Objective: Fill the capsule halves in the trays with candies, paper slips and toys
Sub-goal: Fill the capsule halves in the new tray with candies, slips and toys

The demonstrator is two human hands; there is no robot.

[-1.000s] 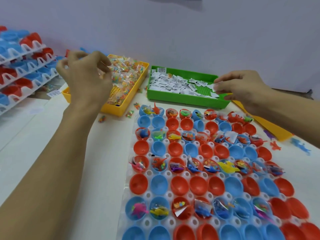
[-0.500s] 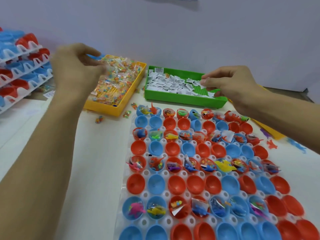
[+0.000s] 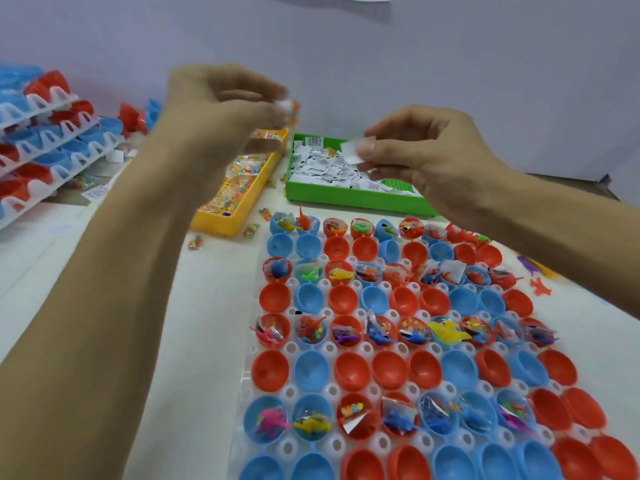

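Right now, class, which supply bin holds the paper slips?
The green plastic bin, right of the yellow plastic bin, which holds wrapped candies.

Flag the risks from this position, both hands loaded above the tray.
1. The left hand pinches candy packets at the fingertips; one could slip, like the strays already lying by the yellow bin.
2. The right hand pinches a light paper slip that could flutter off target.
3. Filled capsule halves have toys sticking out; a brushing forearm might dislodge them.

Candy tray [image 3: 211,221] left of slip tray [image 3: 346,199]; capsule tray [image 3: 249,393] in front
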